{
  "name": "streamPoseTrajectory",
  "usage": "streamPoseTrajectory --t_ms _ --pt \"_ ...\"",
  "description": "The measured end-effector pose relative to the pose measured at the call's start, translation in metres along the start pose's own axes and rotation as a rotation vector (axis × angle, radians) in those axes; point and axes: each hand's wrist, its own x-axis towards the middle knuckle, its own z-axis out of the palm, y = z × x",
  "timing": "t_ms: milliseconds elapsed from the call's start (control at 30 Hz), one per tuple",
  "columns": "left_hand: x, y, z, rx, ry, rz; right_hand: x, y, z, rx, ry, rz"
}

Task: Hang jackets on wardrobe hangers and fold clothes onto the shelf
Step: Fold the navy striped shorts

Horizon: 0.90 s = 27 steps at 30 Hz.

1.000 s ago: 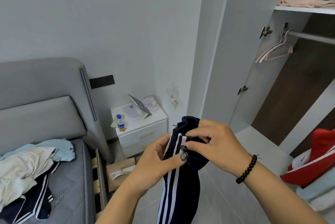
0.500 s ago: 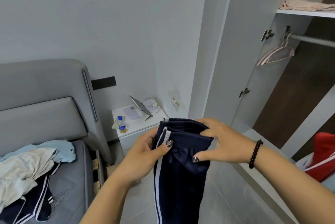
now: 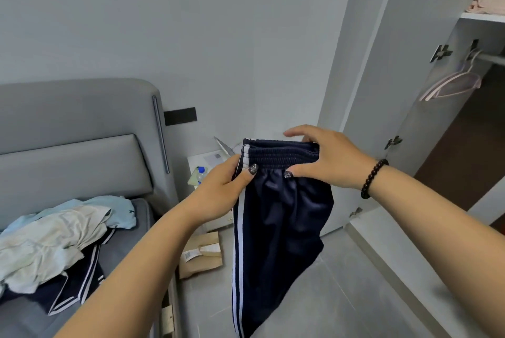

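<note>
Grey walls are enclosing a bedroom with a grey tiled floor (image 3: pixel 355 296) and a grey padded bed (image 3: pixel 82 157) at the left. Loose clothes (image 3: pixel 57 239), pale blue, off-white and navy with white trim, are lying in a heap on the mattress. Beside the bed, a white nightstand (image 3: pixel 207 158) is carrying a small water bottle (image 3: pixel 200 173), and a brown cardboard parcel (image 3: pixel 200 254) with a white label is sitting on the floor below it; the label's print is too small to read. At the right, an open wardrobe (image 3: pixel 410 91) is showing a pink hanger (image 3: pixel 451 83) hanging on its rail and a folded pinkish garment (image 3: pixel 486 5) lying on the shelf (image 3: pixel 481 17) above.

In mid-air in front of the person, navy track pants (image 3: pixel 276 228) with white side stripes are hanging down toward the floor. The left hand (image 3: pixel 218 192) is pinching the striped side of the elastic waistband, thumb in front. The right hand (image 3: pixel 325 160), with a dark bead bracelet (image 3: pixel 373 177) at the wrist, is gripping the other end of the waistband, thumb in front and fingers over the top.
</note>
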Motion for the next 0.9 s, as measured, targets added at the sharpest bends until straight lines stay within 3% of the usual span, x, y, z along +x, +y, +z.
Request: streamPoseTrajectory --t_ms 200,367,500,600,767,900 --pt "-0.009 -0.005 -0.014 -0.135 0.033 0.063 0.023 -0.031 0.007 -0.116 -0.183 -0.027" --pt "-0.014 -0.015 -0.036 -0.257 0.021 0.096 0.041 -0.053 0.024 -0.189 -0.233 0.014" --pt "-0.012 -0.033 -0.045 -0.261 0.041 0.071 0.056 -0.056 0.044 -0.220 -0.263 -0.057" --pt "-0.013 -0.053 -0.040 -0.279 0.092 0.017 0.067 -0.048 0.062 -0.256 -0.211 -0.107" --pt "-0.025 -0.094 -0.001 -0.275 0.336 -0.126 0.062 -0.019 0.111 -0.001 -0.061 -0.056" --pt "-0.035 -0.123 0.038 -0.332 0.386 -0.162 0.035 0.019 0.165 0.007 0.258 0.061"
